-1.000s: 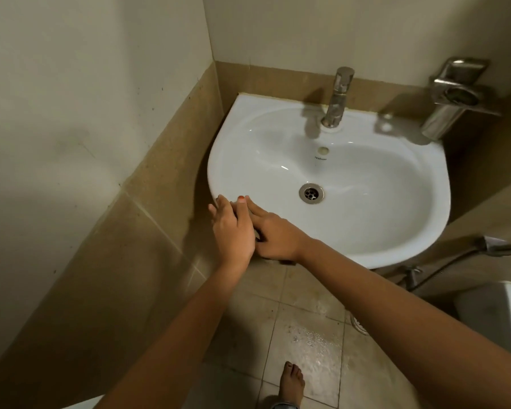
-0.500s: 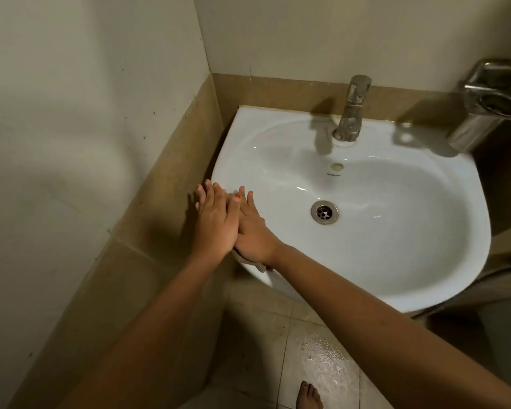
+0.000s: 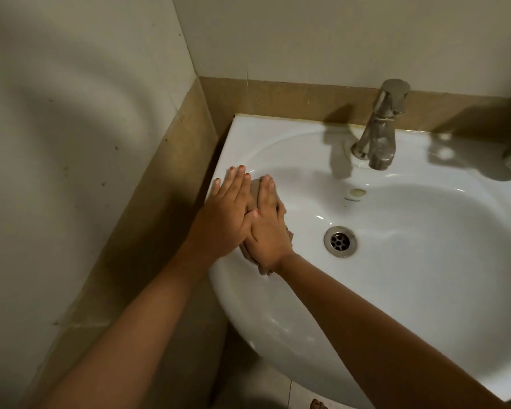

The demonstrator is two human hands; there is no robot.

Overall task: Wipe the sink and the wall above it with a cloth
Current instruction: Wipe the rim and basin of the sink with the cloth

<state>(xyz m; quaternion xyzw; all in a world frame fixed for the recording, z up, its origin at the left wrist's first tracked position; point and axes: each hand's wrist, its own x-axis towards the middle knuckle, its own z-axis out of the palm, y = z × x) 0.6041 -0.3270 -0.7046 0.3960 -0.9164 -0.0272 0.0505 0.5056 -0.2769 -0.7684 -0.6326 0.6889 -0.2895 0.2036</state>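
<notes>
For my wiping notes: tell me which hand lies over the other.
The left hand: its thumb lies over the right hand, which presses the cloth on the sink.

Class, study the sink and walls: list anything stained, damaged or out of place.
Small dark specks dot the left wall, and yellowish grime rims the tap base on the sink. Nothing looks broken or spilled.

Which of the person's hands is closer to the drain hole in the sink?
The right hand. It presses the cloth on the left slope of the sink, beside the drain; the left hand lies farther off, over the left rim.
</notes>
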